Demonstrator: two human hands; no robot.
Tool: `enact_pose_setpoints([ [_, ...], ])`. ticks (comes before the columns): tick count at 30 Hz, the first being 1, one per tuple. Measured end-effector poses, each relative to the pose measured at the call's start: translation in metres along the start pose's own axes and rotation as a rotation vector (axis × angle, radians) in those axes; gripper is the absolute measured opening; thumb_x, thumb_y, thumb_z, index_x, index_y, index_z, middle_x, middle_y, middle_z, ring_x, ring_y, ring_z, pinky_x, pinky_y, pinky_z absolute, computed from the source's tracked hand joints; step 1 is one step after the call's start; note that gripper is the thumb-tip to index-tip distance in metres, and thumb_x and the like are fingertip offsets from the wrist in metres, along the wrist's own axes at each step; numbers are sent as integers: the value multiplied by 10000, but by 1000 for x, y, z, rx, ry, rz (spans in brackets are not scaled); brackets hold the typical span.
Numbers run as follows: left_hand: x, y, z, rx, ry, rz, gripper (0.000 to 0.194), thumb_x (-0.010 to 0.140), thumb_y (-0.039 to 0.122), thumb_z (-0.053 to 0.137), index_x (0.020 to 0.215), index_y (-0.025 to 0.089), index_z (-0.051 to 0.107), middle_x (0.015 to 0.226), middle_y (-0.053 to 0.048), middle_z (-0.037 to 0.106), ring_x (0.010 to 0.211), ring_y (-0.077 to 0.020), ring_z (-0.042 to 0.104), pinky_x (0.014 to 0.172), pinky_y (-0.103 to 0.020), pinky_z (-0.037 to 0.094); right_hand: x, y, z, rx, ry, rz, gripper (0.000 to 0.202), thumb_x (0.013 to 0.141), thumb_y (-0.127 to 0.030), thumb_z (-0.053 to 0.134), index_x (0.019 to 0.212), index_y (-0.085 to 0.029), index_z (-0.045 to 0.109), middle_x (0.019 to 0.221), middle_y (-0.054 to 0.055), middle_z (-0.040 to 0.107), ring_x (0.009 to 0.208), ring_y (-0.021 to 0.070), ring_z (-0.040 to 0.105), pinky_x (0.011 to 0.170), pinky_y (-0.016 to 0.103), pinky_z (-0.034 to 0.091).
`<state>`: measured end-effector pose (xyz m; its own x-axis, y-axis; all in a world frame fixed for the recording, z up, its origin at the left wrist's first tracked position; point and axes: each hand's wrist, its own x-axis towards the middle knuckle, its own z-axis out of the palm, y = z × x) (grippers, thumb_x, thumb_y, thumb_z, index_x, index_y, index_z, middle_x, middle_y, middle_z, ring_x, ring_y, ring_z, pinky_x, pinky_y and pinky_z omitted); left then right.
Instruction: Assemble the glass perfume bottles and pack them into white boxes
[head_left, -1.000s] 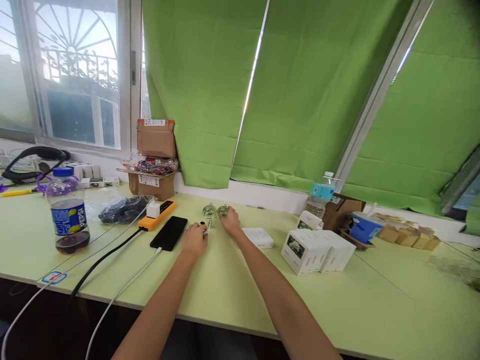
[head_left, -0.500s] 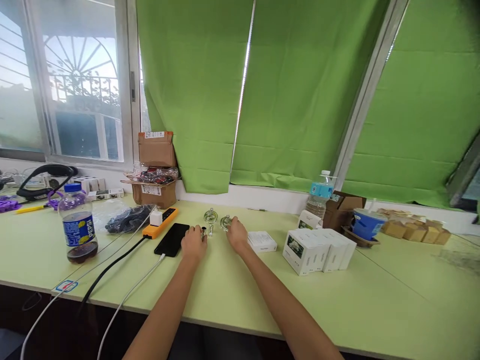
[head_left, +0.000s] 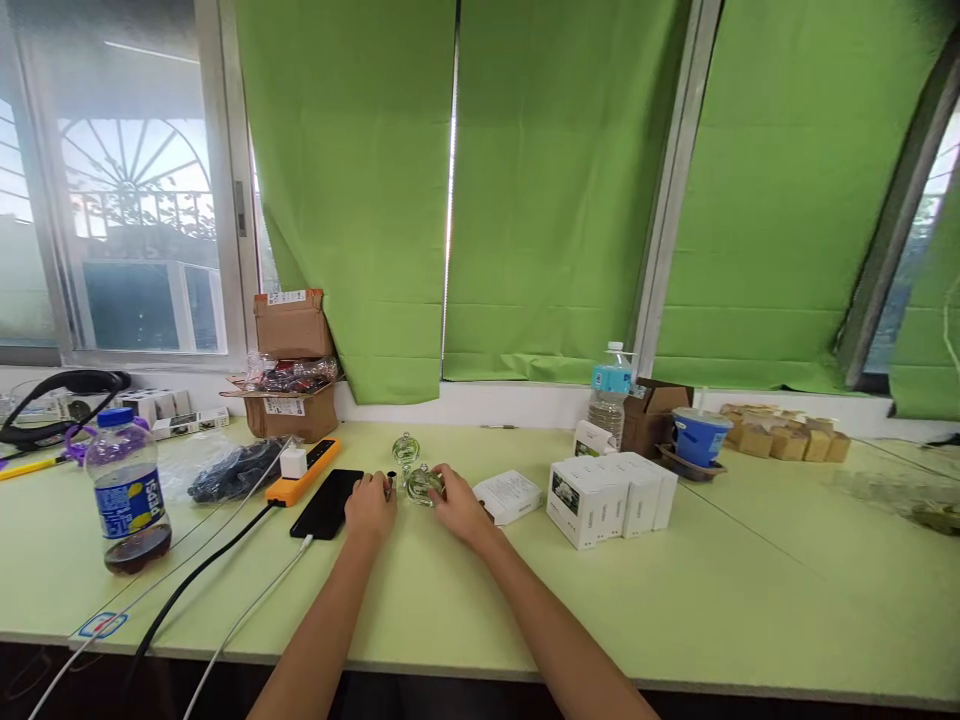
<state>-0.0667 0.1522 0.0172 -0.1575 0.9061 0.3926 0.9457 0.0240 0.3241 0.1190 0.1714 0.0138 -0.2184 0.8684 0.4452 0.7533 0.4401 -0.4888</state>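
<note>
My left hand (head_left: 370,508) rests on the table beside a black phone (head_left: 327,505), its fingers closed round a small dark-topped piece (head_left: 391,480). My right hand (head_left: 459,505) has its fingertips on a round clear glass piece (head_left: 422,484). Behind that stands another round glass piece (head_left: 406,449), touched by neither hand. Between the hands, a small clear part is partly hidden by the glass. Just right of my right hand lies a flat white box (head_left: 510,496).
A row of white boxes (head_left: 611,498) stands to the right, before a water bottle (head_left: 609,395) and a blue cup (head_left: 699,436). At left are an orange power strip (head_left: 303,472), a Pepsi bottle (head_left: 127,495), cables and a cardboard box (head_left: 291,412).
The camera view has turned right. My right hand has brought the round glass piece nearer to me and closer to my left hand, in front of the other one. My left hand stays beside the phone.
</note>
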Motion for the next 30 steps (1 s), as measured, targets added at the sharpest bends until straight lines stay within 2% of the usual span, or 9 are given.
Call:
enact_pose_setpoints([
  [3, 2, -1, 3, 16, 2, -8, 150, 949, 300, 483, 985, 207, 595, 1102, -101, 648, 1081, -259, 576, 764, -315, 436, -3, -3, 6, 56, 9, 2, 312, 874, -258, 582, 1178, -208, 531, 1084, 69, 656, 886, 192, 620, 750, 267, 410],
  [7, 5, -2, 5, 39, -5, -16, 164, 954, 274, 477, 1040, 195, 593, 1109, -117, 645, 1092, -262, 569, 790, -316, 440, -6, -7, 11, 75, 54, -70, 329, 868, -300, 618, 1175, -207, 546, 1158, 81, 637, 977, 207, 601, 812, 283, 409],
  [9, 5, -2, 6, 48, -11, -13, 173, 951, 247, 477, 1058, 190, 601, 1124, -125, 641, 1096, -263, 566, 800, -316, 441, -6, -7, 12, 85, 52, -87, 302, 871, -305, 628, 1146, -202, 561, 1137, 82, 645, 997, 213, 594, 815, 282, 408],
  [13, 3, -1, 6, 67, -9, -18, 232, 914, 168, 483, 1106, 155, 612, 1154, -156, 629, 1119, -282, 550, 834, -333, 441, -5, -5, 11, 102, 16, -68, 259, 872, -303, 635, 1105, -202, 582, 1028, 63, 671, 910, 204, 602, 754, 270, 407],
  [22, -3, 3, 2, 31, -10, -18, 218, 884, 92, 462, 968, 114, 662, 1057, -191, 642, 1056, -299, 580, 830, -346, 427, -5, -8, 6, 125, 3, -49, 259, 859, -308, 644, 1090, -204, 589, 940, 42, 685, 818, 193, 607, 687, 254, 389],
  [30, -4, 6, -6, -176, 62, 23, 161, 878, 112, 487, 884, 164, 639, 966, -118, 672, 943, -233, 623, 787, -301, 420, -8, -11, -3, 205, -30, -44, 224, 837, -305, 651, 1033, -208, 606, 897, 20, 692, 769, 176, 609, 645, 241, 393],
])
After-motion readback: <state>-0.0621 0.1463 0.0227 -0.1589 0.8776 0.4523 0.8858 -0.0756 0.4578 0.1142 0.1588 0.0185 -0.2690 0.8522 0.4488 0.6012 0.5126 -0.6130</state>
